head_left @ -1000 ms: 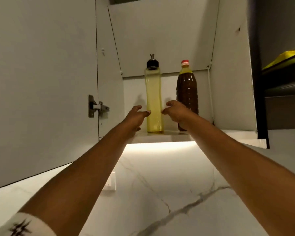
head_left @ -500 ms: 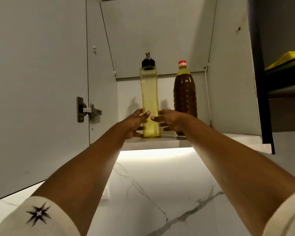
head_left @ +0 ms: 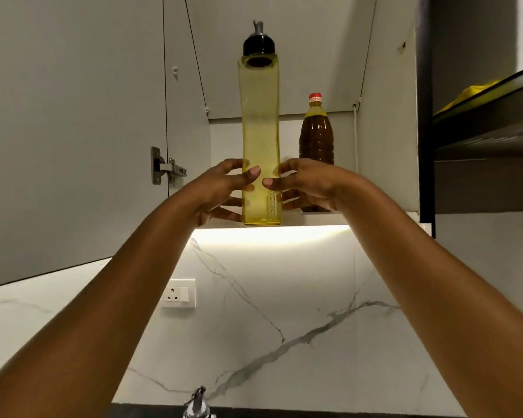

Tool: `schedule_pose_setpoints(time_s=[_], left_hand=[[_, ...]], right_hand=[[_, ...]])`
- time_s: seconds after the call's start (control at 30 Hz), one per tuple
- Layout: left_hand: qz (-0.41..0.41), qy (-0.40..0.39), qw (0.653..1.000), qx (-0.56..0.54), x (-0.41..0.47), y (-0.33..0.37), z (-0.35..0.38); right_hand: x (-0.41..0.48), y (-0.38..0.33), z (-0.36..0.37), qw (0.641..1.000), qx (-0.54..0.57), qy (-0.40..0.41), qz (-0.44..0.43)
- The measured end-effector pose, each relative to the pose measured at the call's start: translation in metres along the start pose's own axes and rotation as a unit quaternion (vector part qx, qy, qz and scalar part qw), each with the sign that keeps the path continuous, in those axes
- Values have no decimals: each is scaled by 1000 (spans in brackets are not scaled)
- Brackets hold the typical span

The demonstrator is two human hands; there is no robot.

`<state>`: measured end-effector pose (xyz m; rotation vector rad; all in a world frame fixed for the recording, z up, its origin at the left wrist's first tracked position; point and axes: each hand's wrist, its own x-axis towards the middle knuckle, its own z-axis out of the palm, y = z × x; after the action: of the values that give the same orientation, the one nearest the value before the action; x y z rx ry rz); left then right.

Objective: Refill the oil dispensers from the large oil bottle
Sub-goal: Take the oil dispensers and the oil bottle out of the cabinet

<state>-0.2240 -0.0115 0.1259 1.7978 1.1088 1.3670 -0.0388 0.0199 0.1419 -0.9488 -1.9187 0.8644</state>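
Both hands on the oil dispenser (head_left: 260, 131): left hand (head_left: 221, 188) & right hand (head_left: 305, 185) curled round its lower body, thumbs in front. It's upright at the shelf (head_left: 360, 217) front edge, w/ the brown oil bottle (head_left: 316, 137) further back on the shelf. Best bet: bring it down vertical, grip firm, looks slippery.

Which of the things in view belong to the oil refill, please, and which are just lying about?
For the job:
dispenser, gripped by the left hand and the right hand
brown bottle on the shelf

Lying about:
socket
hinge
yellow thing on the right
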Motion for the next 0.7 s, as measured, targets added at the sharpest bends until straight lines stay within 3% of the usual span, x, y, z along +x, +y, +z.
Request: schedule_pose_setpoints(time_s=[0.2, 0.33, 0.47, 0.57, 0.7], left_hand=[[22, 31, 999, -37, -84, -32, 41], [23, 35, 996, -78, -142, -100, 79], [-43, 25, 989, -141, -198, -192, 122], [-109, -9, 987, -122, -233, -262, 147], [-174, 3, 979, -110, -268, -340, 172]], right_hand=[[-86, 35, 30, 1000, -9, 9, -28], [-144, 101, 64, 999, -25, 9, -32], [-194, 198, 109, 1000, 7, 4, 11], [-219, 274, 140, 997, 31, -25, 71], [-243, 349, 181, 984, 42, -59, 161]])
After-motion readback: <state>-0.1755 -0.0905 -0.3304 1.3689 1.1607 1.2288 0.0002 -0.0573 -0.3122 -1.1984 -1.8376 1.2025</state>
